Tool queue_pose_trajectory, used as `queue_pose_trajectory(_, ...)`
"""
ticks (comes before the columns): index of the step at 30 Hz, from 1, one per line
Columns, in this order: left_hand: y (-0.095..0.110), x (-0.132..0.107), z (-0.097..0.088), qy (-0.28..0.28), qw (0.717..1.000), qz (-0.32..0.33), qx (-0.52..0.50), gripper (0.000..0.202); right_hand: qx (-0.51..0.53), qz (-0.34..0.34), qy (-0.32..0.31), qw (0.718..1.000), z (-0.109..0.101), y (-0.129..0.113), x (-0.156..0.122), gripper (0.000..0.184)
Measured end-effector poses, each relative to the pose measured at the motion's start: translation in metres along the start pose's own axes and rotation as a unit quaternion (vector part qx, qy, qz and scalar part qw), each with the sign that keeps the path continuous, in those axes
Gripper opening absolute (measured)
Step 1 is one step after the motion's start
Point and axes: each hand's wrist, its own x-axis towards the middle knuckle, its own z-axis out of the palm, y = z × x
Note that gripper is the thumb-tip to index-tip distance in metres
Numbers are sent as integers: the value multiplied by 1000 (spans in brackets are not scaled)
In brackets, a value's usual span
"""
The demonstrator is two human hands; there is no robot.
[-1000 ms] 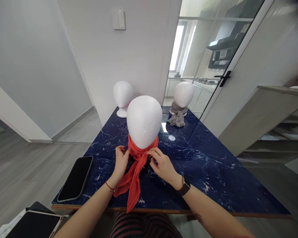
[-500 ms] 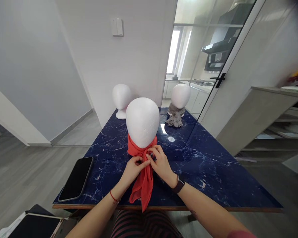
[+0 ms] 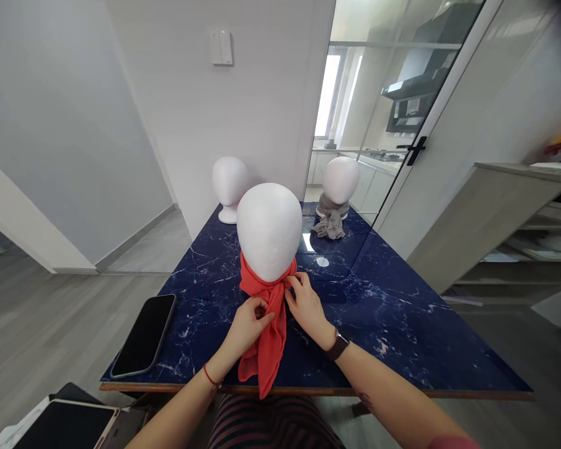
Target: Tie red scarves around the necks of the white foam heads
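Blue table (image 3: 393, 324), hands (image 3: 247, 321) pinching red scarf (image 3: 267, 337)

Red scarf (image 3: 267, 330), white foam head (image 3: 268, 231), blue marbled table (image 3: 393, 324)

Your bare forearms, lightly dressed at the wrists

Your left hand (image 3: 247, 324) wore a thin red string bracelet; your right hand (image 3: 307, 307) wore a dark smartwatch on a black band. Your lap showed dark, red-striped fabric, and a pink sleeve edge sat near your right elbow.
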Motion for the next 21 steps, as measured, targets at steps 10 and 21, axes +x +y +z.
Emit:
queue_pose_trajectory(10,8,62,-43,357,932,49,-26,12,183,83,126,971,9,31,29,26)
queue_pose_trajectory(21,-47,88,-25,145,986,81,-23,42,3,27,13,1000,36,67,53,26)
